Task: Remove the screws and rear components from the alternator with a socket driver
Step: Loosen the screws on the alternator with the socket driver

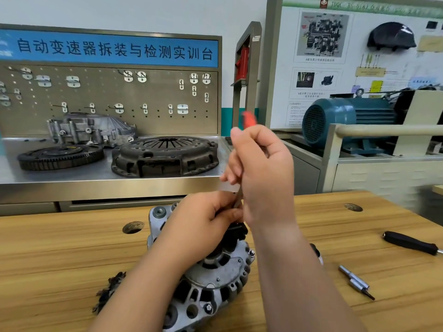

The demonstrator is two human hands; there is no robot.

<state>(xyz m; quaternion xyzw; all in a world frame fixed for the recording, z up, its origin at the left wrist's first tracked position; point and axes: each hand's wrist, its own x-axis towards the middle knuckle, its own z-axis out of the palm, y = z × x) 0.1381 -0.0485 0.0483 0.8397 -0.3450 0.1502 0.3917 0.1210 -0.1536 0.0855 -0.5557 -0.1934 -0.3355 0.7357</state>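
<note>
While the alternator (215,281) lies rear face up on the wooden workbench (60,259), both hands work above its rear end. The right hand (261,173) is closed in a fist around the socket driver (248,118), whose red handle tip, blurred, projects above the fist; the shaft runs downward toward the black rear component (237,232) of the alternator. The left hand (206,216) is closed around the lower part of the shaft, its fingers pinched just above the black component; the driver tip itself is hidden.

To the right on the bench, well apart from the alternator, lie a black-handled screwdriver (411,243) and a chrome bit adapter (354,280). A dark frayed scrap (109,292) rests just left of the alternator housing.

On the steel bench behind stand a clutch pressure plate (165,155), a flywheel ring gear (60,156) and an aluminium housing (91,128), beneath a pegboard (107,97). A blue electric motor (340,121) stands at right.
</note>
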